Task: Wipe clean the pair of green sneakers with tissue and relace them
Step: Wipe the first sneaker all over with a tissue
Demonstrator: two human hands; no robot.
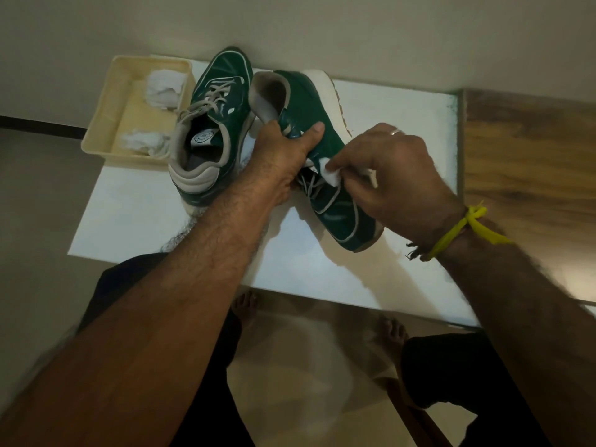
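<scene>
Two bare forearms reach forward from the bottom of the view toward a white table [290,269], the right wrist tied with a yellow band [464,227]. The left hand [283,156] grips the tilted sneaker [322,150] around its tongue and collar, thumb pressed on the green side panel, holding it up on its edge with the toe resting on the table and the white sole turned away. The right hand [396,169] pinches a small wad of tissue [330,171] between thumb and fingers and presses it to the upper beside the loose laces [314,188]. The second sneaker [213,124] stands upright just to the left, heel toward the camera, its laces slack. Behind it a cream tray [106,124] holds crumpled tissues [161,88], apparently used, though the blur makes that hard to judge.

The likely step is wiping the tilted sneaker's side. The shoe balances on its toe, so a hard stroke could twist it out of the left hand's hold or push it against the other shoe. The wad is small and could shred or catch in the laces, leaving lint. It may also smear dirt instead of lifting it once it is soiled.
</scene>
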